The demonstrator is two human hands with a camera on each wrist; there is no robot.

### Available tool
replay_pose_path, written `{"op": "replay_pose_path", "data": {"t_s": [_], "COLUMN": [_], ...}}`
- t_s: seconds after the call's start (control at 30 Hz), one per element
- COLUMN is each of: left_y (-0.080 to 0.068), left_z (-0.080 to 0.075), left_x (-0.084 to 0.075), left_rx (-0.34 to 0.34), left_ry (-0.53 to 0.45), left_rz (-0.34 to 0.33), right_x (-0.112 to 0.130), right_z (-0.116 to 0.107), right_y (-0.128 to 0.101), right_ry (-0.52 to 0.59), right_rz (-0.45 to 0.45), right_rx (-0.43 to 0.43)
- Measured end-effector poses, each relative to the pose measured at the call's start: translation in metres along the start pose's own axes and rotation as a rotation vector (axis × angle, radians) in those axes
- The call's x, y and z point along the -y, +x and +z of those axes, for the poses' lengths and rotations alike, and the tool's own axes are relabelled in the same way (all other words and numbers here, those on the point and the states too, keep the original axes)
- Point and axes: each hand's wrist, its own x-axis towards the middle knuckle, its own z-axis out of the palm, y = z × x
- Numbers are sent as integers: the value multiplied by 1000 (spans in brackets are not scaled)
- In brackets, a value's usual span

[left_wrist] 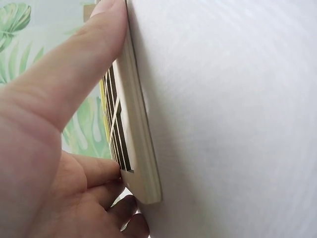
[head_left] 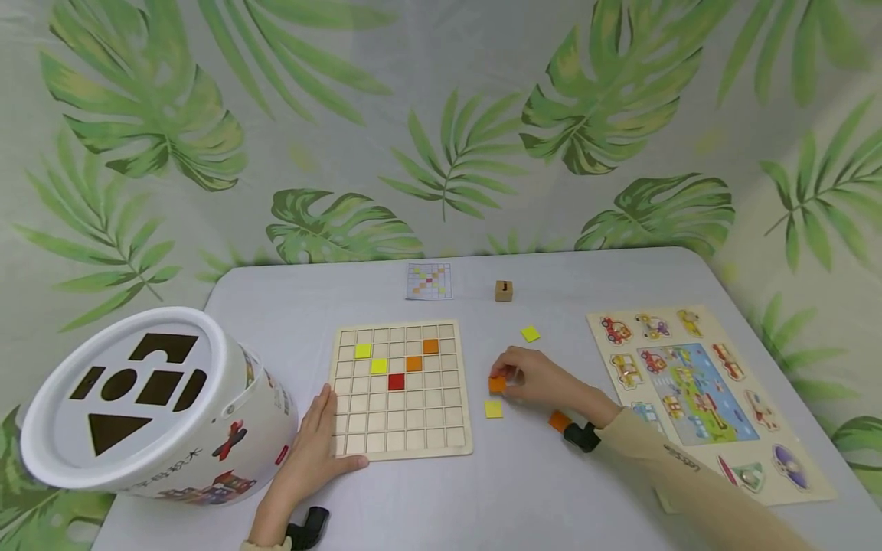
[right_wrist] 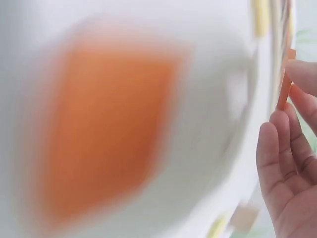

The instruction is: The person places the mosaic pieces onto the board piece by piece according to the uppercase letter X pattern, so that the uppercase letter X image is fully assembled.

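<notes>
A wooden grid board (head_left: pixel 402 440) lies mid-table with yellow, orange and red square tiles in its upper cells. My left hand (head_left: pixel 315 448) rests on the board's near-left corner, thumb along the front edge; in the left wrist view the thumb (left_wrist: pixel 74 74) presses the board's edge (left_wrist: pixel 141 163). My right hand (head_left: pixel 534 379) is to the right of the board and pinches an orange tile (head_left: pixel 497 384), seen edge-on as the orange tile (right_wrist: pixel 284 91) in the right wrist view. A yellow tile (head_left: pixel 493 409) lies just below it and an orange tile (head_left: pixel 559 420) by the wrist.
A white shape-sorter bucket (head_left: pixel 148 402) stands at the near left. A vehicle peg puzzle board (head_left: pixel 696 398) lies at the right. A pattern card (head_left: pixel 429 281), a small wooden cube (head_left: pixel 504 290) and a loose yellow tile (head_left: pixel 530 334) sit toward the back.
</notes>
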Motion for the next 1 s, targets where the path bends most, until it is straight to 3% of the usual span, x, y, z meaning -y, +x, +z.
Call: {"op": "replay_pose_path", "data": {"t_s": [0.23,0.47,0.8,0.9,1.0], "left_y": [3,3,0,0,0], "left_z": [0,-1,-2,-1,-1], "left_x": [0,0,0,0,0], "left_rx": [16,3,10,7,2], "left_ry": [3,14,19,16,12], "left_rz": [-3,29,20,20,22], "right_x": [49,87,107,108,107], "right_z": [35,74,98,99,93], "right_y": [54,93,114,115,111], "right_ry": [39,-17,-197,-195,-126], "right_rz": [-74,-137,-184,-180,-154], "right_rx": [78,121,112,122,127]}}
